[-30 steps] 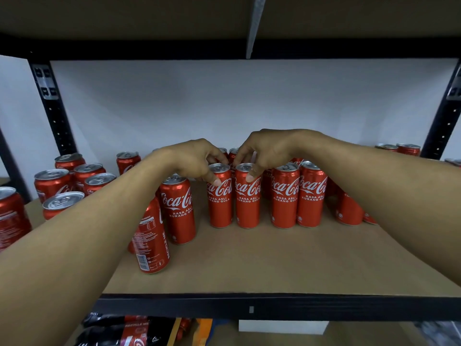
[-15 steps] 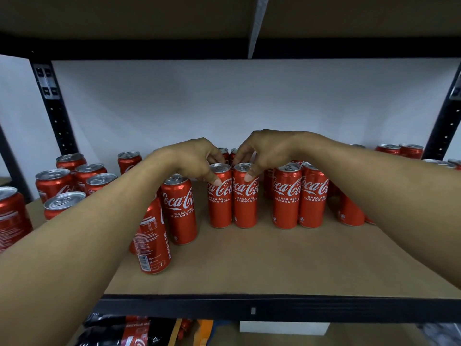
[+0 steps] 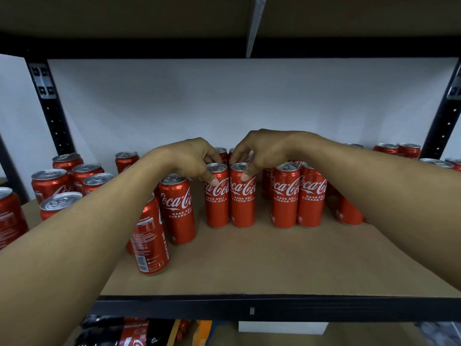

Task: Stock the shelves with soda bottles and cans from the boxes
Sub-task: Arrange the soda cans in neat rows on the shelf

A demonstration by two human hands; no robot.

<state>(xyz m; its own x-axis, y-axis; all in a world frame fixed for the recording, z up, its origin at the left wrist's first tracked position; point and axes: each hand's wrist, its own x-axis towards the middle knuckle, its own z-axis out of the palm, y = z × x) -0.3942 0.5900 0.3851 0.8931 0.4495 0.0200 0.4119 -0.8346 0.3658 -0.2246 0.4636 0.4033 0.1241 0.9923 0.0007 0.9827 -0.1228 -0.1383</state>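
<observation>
Under the shelf, closest on my feed, dark plastic soda bottles (image 3: 119, 333) with red labels lie on the lower level; above them runs the black metal front rail (image 3: 249, 308) of the brown fibreboard shelf (image 3: 249, 265); both bare forearms reach in over it. At the board's left front stands a slim red aluminium can (image 3: 149, 240) turned barcode-out; just beside it, a little further in, is a second slim red Coca-Cola can (image 3: 178, 211). Deeper, at the middle, two more slim red cans stand upright and touching: the left centre can (image 3: 217, 203) and the right centre can (image 3: 243, 203). The left hand (image 3: 189, 158) grips the left centre can from above, fingers curled over its silver lid, thumb pressed on the front; the right hand (image 3: 264, 148) holds the right centre can the same way, thumb on the logo; both cans rest on the board as far as I can see. To their right, across a small gap, a pair of slim red cans (image 3: 298, 198) faces logos forward; at far left, shorter red cans (image 3: 50, 183) with silver tops cluster together; more red cans (image 3: 396, 149) line the back right, near the black perforated upright (image 3: 444, 126); behind everything is a plain white wall (image 3: 249, 101).
</observation>
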